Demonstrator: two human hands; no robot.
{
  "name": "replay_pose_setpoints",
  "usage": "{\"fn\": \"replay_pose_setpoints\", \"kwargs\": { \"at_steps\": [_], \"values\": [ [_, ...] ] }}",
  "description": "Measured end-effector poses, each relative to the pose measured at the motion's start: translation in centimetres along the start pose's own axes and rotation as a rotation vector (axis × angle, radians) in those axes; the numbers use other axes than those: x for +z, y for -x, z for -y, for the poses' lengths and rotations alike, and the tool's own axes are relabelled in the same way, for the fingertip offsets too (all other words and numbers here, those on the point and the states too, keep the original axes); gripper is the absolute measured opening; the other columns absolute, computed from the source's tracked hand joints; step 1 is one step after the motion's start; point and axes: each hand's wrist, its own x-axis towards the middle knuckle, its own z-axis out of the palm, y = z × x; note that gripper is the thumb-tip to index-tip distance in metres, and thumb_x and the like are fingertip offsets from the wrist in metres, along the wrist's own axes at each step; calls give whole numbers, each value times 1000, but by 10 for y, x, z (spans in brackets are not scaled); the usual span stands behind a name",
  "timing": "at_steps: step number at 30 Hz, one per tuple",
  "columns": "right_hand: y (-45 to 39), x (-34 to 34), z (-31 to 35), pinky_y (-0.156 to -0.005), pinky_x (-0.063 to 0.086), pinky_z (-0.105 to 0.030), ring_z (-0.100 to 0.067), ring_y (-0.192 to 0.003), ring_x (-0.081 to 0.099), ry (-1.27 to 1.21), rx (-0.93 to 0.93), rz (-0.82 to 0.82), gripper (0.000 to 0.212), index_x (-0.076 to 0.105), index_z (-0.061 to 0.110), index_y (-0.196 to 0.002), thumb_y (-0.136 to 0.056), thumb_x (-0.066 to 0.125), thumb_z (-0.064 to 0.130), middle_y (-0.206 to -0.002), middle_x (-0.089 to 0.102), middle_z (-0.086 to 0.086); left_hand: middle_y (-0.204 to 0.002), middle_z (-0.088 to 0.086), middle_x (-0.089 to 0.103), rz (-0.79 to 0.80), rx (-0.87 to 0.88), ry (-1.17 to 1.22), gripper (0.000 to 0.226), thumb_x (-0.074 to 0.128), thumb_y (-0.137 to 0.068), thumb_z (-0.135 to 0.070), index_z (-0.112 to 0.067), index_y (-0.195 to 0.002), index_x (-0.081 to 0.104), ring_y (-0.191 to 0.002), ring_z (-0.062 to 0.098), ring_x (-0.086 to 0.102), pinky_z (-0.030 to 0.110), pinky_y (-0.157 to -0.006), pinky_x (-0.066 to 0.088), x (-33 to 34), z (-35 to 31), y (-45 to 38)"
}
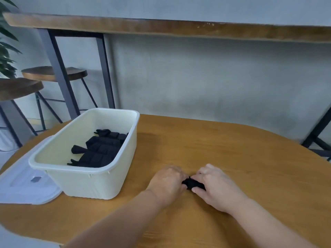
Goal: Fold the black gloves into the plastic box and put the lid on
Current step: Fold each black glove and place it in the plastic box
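Both hands [193, 185] pinching one rolled glove [194, 183] on table [232, 149], fingers curled; box [93, 179] up-left, nearer left hand [167, 181].

Black glove [194, 183] on table [232, 149] mostly hidden between left hand [167, 183] and right hand [215, 187]; only small dark bundle shows, shape unclear. Fingertips of both hands tucked out of sight against it. Lid [26, 185] partly covered by plastic box [93, 179], cut off at left edge. Folded gloves in box [102, 149] partly screened by near wall; count unclear. Stools [53, 73], plant [7, 51] cropped at left. Near table edge, forearms cut off at bottom.
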Motion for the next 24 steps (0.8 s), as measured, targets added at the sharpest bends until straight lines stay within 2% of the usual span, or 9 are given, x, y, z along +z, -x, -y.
{"fn": "replay_pose_setpoints", "kwargs": {
  "at_steps": [4, 7, 8, 10, 12, 15, 16, 20, 24],
  "values": [
    [-4, -1, -6, -76, 30, -20, -6, -95, 41, 19, -12, -5, 27, 59, 39, -117, -99, 40, 47, -94, 50, 18, -105, 5, 59, 19, -16, -6, 21, 45, -100, -26, -16, -106, 62, -101, 22, 50, 35, -86, 43, -5, -4, -3],
    [-16, 1, -16, -84, 44, -22, -2, -99, 52, 39, -14, 55, 25, 58, 44, -109, -96, 38, 50, -95, 54, 23, -111, 7, 57, 43, -72, -40, 20, 44, -100, -25, -15, -111, 57, -106, 26, 47, 37, -91, 36, 1, -9, -8],
    [-26, 1, -18, -77, 49, -22, -1, -93, 60, 30, -33, 82, 26, 62, 48, -100, -95, 36, 52, -89, 56, 26, -115, 9, 55, 92, -121, -11, 23, 43, -100, -25, -13, -115, 55, -111, 28, 44, 39, -95, 33, 2, -10, -10],
    [-46, -7, -21, -59, 52, -16, 4, -75, 67, -7, -1, 103, 47, 66, 54, -83, -97, 22, 56, -78, 59, 31, -126, 15, 47, 209, -212, 87, 29, 41, -101, -21, -7, -125, 49, -121, 32, 35, 43, -101, 25, -1, -11, -16],
    [-60, -15, -22, -72, 48, -8, 9, -78, 65, 11, 12, 171, 56, 68, 53, -85, -99, 14, 58, -85, 60, 33, -135, 18, 41, 300, -249, 136, 36, 37, -102, -21, -3, -132, 43, -128, 31, 29, 45, -105, 20, -14, -11, -22],
    [-72, -38, -16, -68, 32, 4, 14, -75, 53, -77, -32, 372, 22, 67, 49, -92, -88, 51, 63, -85, 52, 34, -137, 22, 41, 394, -243, 85, 40, 35, -101, -21, 0, -134, 42, -129, 33, 30, 48, -107, 21, -37, -9, -33],
    [-71, -39, -22, -72, 31, 2, 11, -87, 52, -70, -98, 285, 18, 63, 49, -103, -89, 54, 57, -94, 50, 33, -135, 21, 44, 405, -242, 58, 39, 34, -101, -20, 0, -133, 43, -128, 34, 32, 47, -106, 23, -47, -10, -36],
    [-81, -88, -14, -90, 41, -15, -5, -113, 55, -175, -21, 301, 21, 56, 49, -113, -93, 49, 48, -97, 48, 32, -123, 16, 52, 348, -236, -24, 32, 37, -98, -18, -6, -125, 48, -115, 32, 41, 42, -97, 33, -98, -13, -40],
    [-107, -156, 15, -74, 46, -20, -4, -100, 50, -76, -49, 294, 9, 57, 44, -101, -94, 52, 44, -93, 52, 24, -111, 8, 53, 205, -211, -78, 27, 51, -93, -19, -12, -119, 48, -105, 26, 41, 35, -89, 34, -173, 0, -30]
  ]
}}
